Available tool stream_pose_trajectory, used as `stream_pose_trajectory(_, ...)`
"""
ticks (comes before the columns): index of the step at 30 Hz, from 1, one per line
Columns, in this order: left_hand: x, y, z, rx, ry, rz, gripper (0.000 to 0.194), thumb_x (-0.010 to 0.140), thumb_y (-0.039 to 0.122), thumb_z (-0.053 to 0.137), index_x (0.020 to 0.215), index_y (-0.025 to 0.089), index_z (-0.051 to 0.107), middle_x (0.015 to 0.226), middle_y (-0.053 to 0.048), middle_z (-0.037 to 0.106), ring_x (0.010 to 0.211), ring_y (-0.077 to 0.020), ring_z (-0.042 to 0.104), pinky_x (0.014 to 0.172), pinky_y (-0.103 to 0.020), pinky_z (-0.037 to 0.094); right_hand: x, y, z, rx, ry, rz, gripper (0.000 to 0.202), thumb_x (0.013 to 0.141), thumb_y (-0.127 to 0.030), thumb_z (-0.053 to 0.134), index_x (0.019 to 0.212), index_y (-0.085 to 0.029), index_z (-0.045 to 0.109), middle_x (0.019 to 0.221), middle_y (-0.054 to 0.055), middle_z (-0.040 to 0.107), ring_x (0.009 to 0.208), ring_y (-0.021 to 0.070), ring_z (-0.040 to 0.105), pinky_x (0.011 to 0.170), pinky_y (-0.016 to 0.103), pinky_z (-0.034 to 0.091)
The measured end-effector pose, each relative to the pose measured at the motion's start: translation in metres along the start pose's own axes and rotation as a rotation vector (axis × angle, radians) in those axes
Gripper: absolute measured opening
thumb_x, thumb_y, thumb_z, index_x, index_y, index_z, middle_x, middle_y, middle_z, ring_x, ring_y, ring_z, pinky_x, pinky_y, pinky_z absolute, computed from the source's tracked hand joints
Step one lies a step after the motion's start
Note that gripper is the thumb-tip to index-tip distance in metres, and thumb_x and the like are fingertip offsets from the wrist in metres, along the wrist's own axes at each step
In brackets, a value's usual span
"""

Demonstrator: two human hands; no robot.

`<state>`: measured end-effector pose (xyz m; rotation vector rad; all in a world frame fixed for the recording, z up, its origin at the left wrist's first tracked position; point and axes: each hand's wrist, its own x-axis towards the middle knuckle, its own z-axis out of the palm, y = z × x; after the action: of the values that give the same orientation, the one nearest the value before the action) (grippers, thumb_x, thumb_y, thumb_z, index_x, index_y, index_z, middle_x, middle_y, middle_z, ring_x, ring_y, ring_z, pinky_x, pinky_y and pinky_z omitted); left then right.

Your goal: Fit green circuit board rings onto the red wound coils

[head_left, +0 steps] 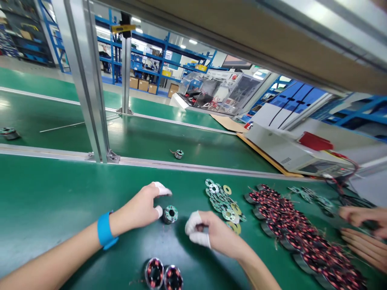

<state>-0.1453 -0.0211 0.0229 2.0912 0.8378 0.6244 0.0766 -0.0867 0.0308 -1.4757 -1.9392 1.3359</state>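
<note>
On the green bench [127,257], a small motor stator with a green circuit ring on top [171,214] stands between my two hands. My left hand [146,207], with white finger covers and a blue wristband, is at its left, thumb and fingers apart and nothing between them. To its right is my right hand [205,231], its covered thumb and fingertips curled towards each other; whether they hold anything small is hidden. Two stators with copper windings [154,274] [173,278] stand side by side near the front edge of the view.
Green and yellow rings [222,199] lie in a pile right of centre, beside long rows of wound stators [290,225]. Another person's hands [365,233] are at the far right. A metal post [87,80] rises behind; one stator [179,154] sits on the belt beyond the rail.
</note>
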Motion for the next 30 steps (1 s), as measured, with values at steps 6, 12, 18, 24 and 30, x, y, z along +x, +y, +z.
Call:
stream_pose_trajectory(6, -0.004, 0.002, 0.008, -0.096, -0.18, -0.125, 0.068, 0.056, 0.021, 0.074, 0.121, 0.013, 0.052, 0.111, -0.01, 0.056, 0.095, -0.0225, 0.055, 0.085, -0.032, 0.046, -0.008, -0.023, 0.018, -0.084, -0.331, -0.171, 0.024, 0.07, -0.024, 0.066, 0.093, -0.023, 0.071, 0.076, 0.001, 0.06, 0.059, 0.012, 0.05, 0.051, 0.02, 0.041)
stream_pose_trajectory(12, 0.017, -0.006, 0.014, 0.047, -0.071, -0.05, 0.019, 0.065, 0.025, 0.073, 0.081, 0.018, 0.066, 0.077, 0.0, 0.06, 0.074, -0.0152, 0.055, 0.067, -0.022, 0.044, -0.005, -0.035, 0.023, -0.139, -0.313, -0.337, 0.026, 0.076, -0.039, 0.064, 0.097, -0.025, 0.071, 0.08, 0.003, 0.063, 0.068, 0.0153, 0.056, 0.061, 0.023, 0.047)
stream_pose_trajectory(18, 0.075, -0.07, -0.084, 0.291, 0.404, -0.354, 0.019, 0.083, 0.018, 0.045, 0.092, 0.008, 0.059, 0.092, -0.013, 0.059, 0.094, -0.0257, 0.054, 0.086, -0.037, 0.041, -0.001, -0.013, 0.014, -0.204, -0.034, -0.21, 0.05, 0.067, -0.029, 0.074, 0.115, -0.023, 0.059, 0.107, 0.008, 0.059, 0.091, 0.0211, 0.056, 0.081, 0.032, 0.047)
stream_pose_trajectory(24, 0.076, -0.072, -0.077, 0.389, 0.529, -0.352, 0.059, 0.069, 0.013, 0.059, 0.124, 0.003, 0.04, 0.134, -0.023, 0.034, 0.127, -0.0354, 0.028, 0.105, -0.046, 0.025, 0.007, 0.007, 0.025, -0.216, 0.19, -0.153, 0.046, 0.066, -0.013, 0.068, 0.11, -0.02, 0.058, 0.101, 0.006, 0.059, 0.081, 0.018, 0.056, 0.076, 0.032, 0.049)
stream_pose_trajectory(30, 0.026, -0.014, -0.002, -0.039, -0.217, -0.005, 0.077, 0.059, 0.004, 0.059, 0.132, 0.013, 0.037, 0.133, -0.012, 0.044, 0.118, -0.0237, 0.045, 0.101, -0.034, 0.035, 0.009, 0.013, 0.032, -0.286, 0.402, -0.242, 0.052, 0.07, -0.014, 0.061, 0.121, -0.023, 0.051, 0.114, 0.01, 0.055, 0.084, 0.0194, 0.057, 0.07, 0.032, 0.053)
